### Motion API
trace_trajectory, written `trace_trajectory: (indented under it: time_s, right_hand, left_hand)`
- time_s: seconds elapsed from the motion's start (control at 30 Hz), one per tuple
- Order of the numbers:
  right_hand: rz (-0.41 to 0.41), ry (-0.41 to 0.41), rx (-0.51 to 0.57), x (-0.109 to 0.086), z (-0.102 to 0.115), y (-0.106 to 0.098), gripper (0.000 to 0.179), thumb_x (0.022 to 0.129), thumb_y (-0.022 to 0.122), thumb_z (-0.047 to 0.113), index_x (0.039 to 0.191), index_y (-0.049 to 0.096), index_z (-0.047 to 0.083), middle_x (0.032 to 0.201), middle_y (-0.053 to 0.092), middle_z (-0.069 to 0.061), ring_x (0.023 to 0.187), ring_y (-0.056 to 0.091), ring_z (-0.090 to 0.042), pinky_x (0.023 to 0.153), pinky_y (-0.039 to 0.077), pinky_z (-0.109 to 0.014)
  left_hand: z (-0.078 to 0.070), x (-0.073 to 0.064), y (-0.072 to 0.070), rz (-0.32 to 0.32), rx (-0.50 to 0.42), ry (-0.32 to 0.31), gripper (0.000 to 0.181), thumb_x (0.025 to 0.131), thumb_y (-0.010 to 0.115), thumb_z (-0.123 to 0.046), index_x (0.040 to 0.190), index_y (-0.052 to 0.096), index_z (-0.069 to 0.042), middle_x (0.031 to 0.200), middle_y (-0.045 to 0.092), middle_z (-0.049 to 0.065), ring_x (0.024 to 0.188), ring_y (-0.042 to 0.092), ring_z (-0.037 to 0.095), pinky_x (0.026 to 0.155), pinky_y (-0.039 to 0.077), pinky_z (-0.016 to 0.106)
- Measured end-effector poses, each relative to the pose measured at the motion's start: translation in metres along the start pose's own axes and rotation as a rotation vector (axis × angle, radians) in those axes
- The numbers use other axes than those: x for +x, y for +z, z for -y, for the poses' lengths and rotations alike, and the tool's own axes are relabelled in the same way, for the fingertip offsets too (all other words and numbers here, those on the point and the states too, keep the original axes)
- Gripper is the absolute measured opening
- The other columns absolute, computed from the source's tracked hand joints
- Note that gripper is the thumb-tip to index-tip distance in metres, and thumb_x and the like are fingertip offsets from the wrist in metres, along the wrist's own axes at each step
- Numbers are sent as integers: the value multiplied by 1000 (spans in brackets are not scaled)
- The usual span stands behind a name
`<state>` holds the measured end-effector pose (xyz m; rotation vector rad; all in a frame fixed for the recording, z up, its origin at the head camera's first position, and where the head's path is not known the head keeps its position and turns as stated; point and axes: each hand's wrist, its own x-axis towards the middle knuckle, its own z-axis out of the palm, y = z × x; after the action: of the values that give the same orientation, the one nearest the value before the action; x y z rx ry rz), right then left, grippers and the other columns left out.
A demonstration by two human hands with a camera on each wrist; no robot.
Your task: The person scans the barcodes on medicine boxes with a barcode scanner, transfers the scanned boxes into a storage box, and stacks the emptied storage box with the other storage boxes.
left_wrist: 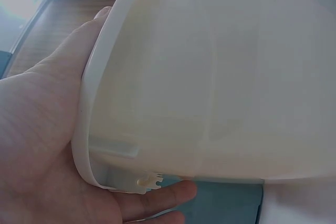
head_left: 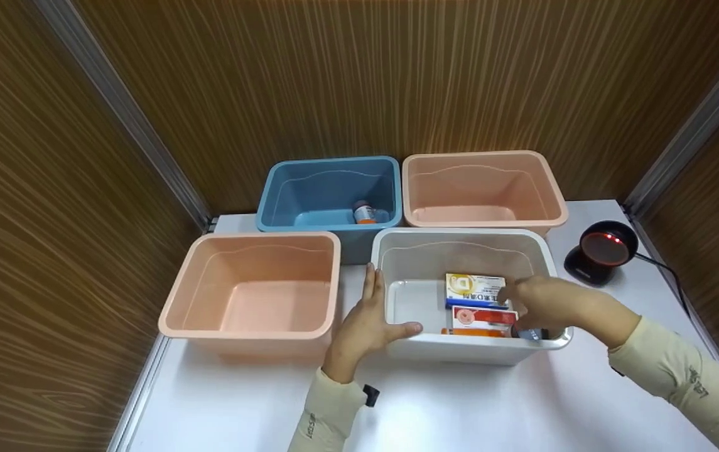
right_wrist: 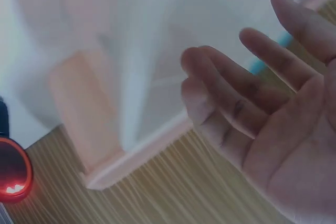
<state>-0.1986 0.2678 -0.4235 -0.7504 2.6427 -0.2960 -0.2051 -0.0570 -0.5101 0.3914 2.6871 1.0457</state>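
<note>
My left hand (head_left: 364, 328) rests at the near-left corner of a white bin (head_left: 459, 233), its thumb on the front rim and its straight fingers along the left side. Seen from the left wrist, this hand (left_wrist: 58, 129) lies against the bin's outer wall. My right hand (head_left: 544, 302) reaches over the bin's right side, above the boxes. From the right wrist, its fingers (right_wrist: 231, 108) look relaxed and hold nothing. Inside the bin lie a white-and-blue medicine box (head_left: 475, 289), a red-and-white box (head_left: 483, 316), an orange item (head_left: 475, 332) and a partly hidden dark item (head_left: 536, 334).
Left of the white bin stands a peach bin (head_left: 249, 336). Behind are a blue bin (head_left: 277, 188), with a small bottle (head_left: 364, 212) inside, and another peach bin (head_left: 485, 223). A black scanner (head_left: 604, 248) with red lights and a cable sits at the right. Wood-grain panels enclose the table.
</note>
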Motion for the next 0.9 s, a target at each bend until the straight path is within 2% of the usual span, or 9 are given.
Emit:
trace_trajectory:
  time_s: [0.1, 0.3, 0.43, 0.6, 0.63, 0.83, 0.9]
  right_hand:
    - [56, 14, -47, 5, -2, 10, 40, 80, 85, 17, 116, 72, 7, 99, 67, -9, 82, 56, -23, 80, 53, -52]
    - [71, -16, -145, 11, -7, 24, 16, 82, 78, 14, 96, 70, 12, 71, 55, 1, 67, 49, -21, 65, 45, -43]
    - [58, -36, -108, 13, -8, 29, 14, 85, 74, 10, 98, 71, 10, 79, 54, -3, 66, 49, -21, 65, 44, -40]
    - [-57, -93, -85, 17, -16, 36, 19, 86, 77, 15, 102, 68, 10, 84, 47, -3, 71, 46, -20, 61, 41, -36]
    - [-67, -97, -92, 17, -17, 37, 19, 87, 77, 17, 103, 68, 9, 81, 48, -1, 70, 46, -19, 60, 40, -36]
    - [6, -50, -74, 17, -20, 42, 16, 93, 73, 18, 105, 70, 9, 67, 48, 2, 64, 48, -17, 57, 40, -31]
    - [5, -38, -64, 16, -19, 39, 21, 91, 74, 18, 109, 70, 8, 70, 49, 3, 68, 49, -18, 60, 41, -32]
  left_hand:
    - [0, -1, -1, 0, -1, -12, 133, 72, 79, -70, 163, 2, -9, 168, -14, 2, 133, 48, 38, 102, 46, 46]
    - [-1, -2, 0, 6, -5, -22, 134, 71, 77, -73, 163, 1, -11, 168, -14, 0, 136, 46, 38, 103, 46, 47]
    - [-1, -2, -1, 1, -9, -11, 134, 71, 78, -72, 163, 2, -10, 168, -13, 2, 134, 47, 38, 102, 47, 47]
    - [1, -3, -1, -5, -29, 2, 132, 74, 79, -68, 163, 2, -9, 168, -13, 3, 134, 47, 38, 102, 47, 46]
    - [1, -3, -1, -4, -31, 2, 132, 74, 79, -68, 163, 2, -9, 168, -14, 3, 134, 47, 38, 102, 47, 46]
    - [-1, -1, 0, -2, -28, 9, 133, 73, 79, -68, 162, 2, -8, 168, -12, 6, 136, 45, 38, 104, 45, 46]
    - [-1, -1, 0, 2, -25, 3, 133, 73, 79, -69, 162, 1, -9, 168, -12, 6, 136, 45, 38, 104, 45, 46]
